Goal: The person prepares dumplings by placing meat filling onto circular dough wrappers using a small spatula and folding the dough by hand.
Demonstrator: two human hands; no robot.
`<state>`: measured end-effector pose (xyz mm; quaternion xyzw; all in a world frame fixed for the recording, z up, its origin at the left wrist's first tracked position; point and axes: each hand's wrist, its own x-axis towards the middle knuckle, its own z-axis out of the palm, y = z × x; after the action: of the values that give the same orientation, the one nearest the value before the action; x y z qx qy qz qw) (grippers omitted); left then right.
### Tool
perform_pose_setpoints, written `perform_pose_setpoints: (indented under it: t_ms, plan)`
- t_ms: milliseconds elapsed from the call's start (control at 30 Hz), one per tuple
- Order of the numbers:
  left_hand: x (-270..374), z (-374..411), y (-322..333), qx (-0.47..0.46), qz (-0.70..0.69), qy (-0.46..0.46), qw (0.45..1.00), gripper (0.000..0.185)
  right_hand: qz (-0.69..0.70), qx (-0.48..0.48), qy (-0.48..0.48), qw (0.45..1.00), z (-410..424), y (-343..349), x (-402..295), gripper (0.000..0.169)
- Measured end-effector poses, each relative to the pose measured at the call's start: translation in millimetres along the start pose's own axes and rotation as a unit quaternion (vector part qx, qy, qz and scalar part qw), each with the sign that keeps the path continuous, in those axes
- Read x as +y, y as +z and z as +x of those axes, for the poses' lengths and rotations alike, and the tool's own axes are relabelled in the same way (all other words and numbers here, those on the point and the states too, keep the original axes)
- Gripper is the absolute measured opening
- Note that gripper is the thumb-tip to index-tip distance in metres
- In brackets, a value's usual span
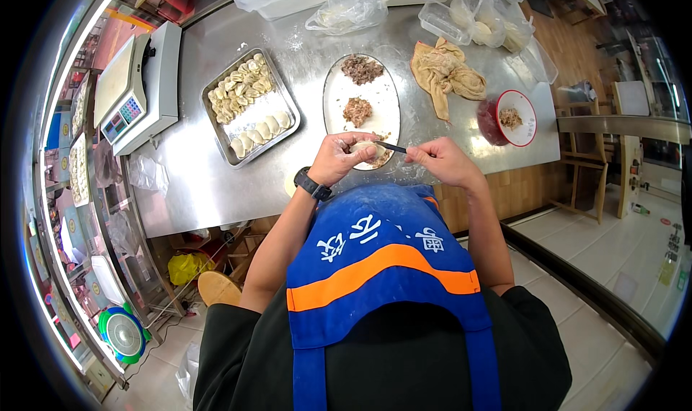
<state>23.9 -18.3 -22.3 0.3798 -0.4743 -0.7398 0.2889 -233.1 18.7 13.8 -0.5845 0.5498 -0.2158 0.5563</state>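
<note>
My left hand [346, 154] cups a round dumpling wrapper [363, 150] over the near end of an oval white platter [334, 87]. In my right hand [444, 160] is a dark, narrow spatula or knife [390, 147], its tip at the wrapper. Whatever lies inside the wrapper is mostly hidden by my left fingers. On the platter sit a darker mound of minced filling [361, 69], a lighter brown mound [357, 111], and scraps at the near end. To the left, a metal tray [254, 115] holds rows of folded dumplings [240, 87] and several paler, plumper ones [260, 133].
A digital scale [121, 100] stands at the table's left end. Right of the platter lie a crumpled tan cloth [447, 76] and a red-rimmed bowl [532, 124] with some filling. Plastic bags [348, 11] and clear containers [443, 22] line the back. Flour dusts the steel table [189, 189].
</note>
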Motion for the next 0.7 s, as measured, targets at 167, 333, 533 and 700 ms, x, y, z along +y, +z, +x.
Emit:
perform_pose_setpoints:
  t_ms: [167,333,533,700]
  plan:
    - [0,0,1,0.011,-0.003,0.0,1.0,0.038,0.007,-0.023,0.028,0.999,-1,-8,-4,0.034]
    - [4,0,5,0.003,-0.006,0.004,1.0,0.039,-0.001,-0.018,0.015,1.0,0,-4,-4,0.034]
    - [5,-1,4,0.002,0.023,0.009,1.0,0.041,-0.013,-0.046,0.051,0.998,0,-10,-11,0.034]
    - [5,0,4,-0.007,0.047,0.0,0.999,0.041,-0.033,-0.037,0.034,0.998,2,-9,-8,0.034]
